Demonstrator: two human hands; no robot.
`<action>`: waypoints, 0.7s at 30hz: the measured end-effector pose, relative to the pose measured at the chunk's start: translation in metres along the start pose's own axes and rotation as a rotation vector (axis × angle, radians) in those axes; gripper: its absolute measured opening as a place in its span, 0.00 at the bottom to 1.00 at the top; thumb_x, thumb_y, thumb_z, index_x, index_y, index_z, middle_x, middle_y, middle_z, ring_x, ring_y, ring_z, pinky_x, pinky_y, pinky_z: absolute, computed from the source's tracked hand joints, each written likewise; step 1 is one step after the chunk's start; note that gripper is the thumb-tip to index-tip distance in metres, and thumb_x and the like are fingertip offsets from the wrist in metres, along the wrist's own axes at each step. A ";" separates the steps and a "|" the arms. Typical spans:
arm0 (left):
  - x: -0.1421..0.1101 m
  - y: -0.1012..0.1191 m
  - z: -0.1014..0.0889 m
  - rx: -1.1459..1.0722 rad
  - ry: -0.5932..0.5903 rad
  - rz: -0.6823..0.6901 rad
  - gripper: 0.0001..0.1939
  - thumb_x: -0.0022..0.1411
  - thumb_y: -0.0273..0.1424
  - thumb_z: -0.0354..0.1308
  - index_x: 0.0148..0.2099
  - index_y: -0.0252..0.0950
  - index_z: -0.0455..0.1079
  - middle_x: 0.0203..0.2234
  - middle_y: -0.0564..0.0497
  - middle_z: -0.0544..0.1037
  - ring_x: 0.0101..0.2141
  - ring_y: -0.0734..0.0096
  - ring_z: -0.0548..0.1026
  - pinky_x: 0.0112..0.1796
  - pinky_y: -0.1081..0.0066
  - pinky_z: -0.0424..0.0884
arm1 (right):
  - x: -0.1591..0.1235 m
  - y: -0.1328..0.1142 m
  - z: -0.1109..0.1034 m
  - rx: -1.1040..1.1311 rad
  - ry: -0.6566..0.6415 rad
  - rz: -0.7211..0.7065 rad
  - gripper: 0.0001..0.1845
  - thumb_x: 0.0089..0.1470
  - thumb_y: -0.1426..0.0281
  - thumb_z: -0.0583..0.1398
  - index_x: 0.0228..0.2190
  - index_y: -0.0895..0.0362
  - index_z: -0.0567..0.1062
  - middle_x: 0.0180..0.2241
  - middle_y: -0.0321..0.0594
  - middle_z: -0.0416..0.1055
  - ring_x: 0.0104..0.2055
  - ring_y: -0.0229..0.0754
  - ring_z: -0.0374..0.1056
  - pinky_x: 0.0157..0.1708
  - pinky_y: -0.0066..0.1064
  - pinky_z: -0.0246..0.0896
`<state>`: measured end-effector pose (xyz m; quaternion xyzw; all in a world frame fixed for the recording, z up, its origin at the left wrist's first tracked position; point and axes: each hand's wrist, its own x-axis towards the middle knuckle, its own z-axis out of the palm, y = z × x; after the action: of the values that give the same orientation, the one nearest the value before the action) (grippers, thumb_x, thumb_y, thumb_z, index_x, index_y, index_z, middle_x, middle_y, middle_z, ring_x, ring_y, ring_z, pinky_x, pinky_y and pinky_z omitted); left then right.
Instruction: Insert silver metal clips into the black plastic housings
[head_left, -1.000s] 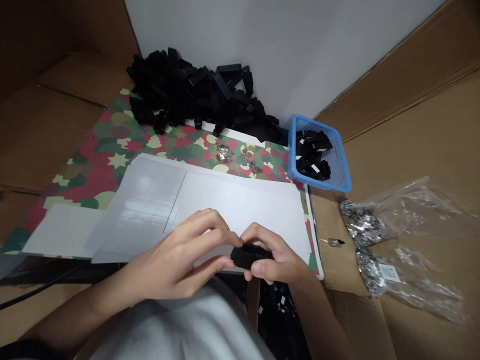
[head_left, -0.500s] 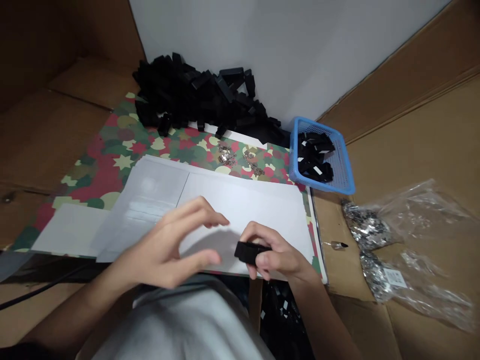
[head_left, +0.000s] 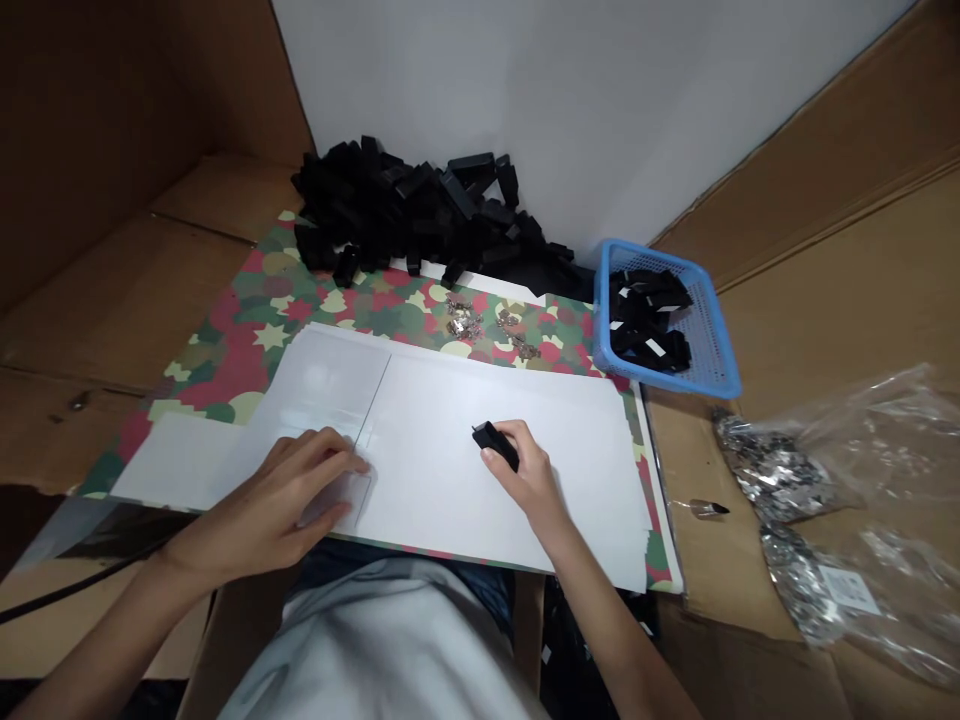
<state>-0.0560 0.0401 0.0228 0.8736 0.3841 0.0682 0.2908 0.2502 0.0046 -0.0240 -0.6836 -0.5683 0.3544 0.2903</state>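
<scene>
My right hand (head_left: 529,470) grips a small black plastic piece (head_left: 495,443) over the white paper sheets (head_left: 450,420); a thin tip sticks out at its upper left end. Part of the piece is hidden by my fingers. My left hand (head_left: 307,490) is at the left part of the sheets, near a clear plastic sheet (head_left: 322,385) that lies on them. Its fingers are bent and apart, with nothing visible in them. Small silvery metal bits (head_left: 465,322) lie in little heaps beyond the paper.
A big pile of black plastic pieces (head_left: 405,210) leans against the wall at the back. A blue basket (head_left: 720,340) at the right holds more black parts. Farther right are clear bags of metal bits (head_left: 780,470) and a dark-tipped small tool (head_left: 709,509) on cardboard.
My right hand has moved forward over the paper with the black piece, turning it. My left hand has moved left and away from it. The view has shifted slightly.
</scene>
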 end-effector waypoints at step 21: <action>-0.005 -0.018 0.019 -0.017 0.050 0.023 0.17 0.64 0.27 0.52 0.55 0.45 0.66 0.47 0.47 0.65 0.50 0.59 0.65 0.49 0.64 0.67 | 0.003 -0.001 0.002 -0.122 0.043 -0.019 0.15 0.53 0.58 0.55 0.40 0.51 0.67 0.39 0.41 0.76 0.41 0.51 0.74 0.39 0.38 0.67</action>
<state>-0.0642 0.0378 -0.0028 0.8736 0.3804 0.0966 0.2878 0.2476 0.0077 -0.0248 -0.7020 -0.5889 0.3017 0.2635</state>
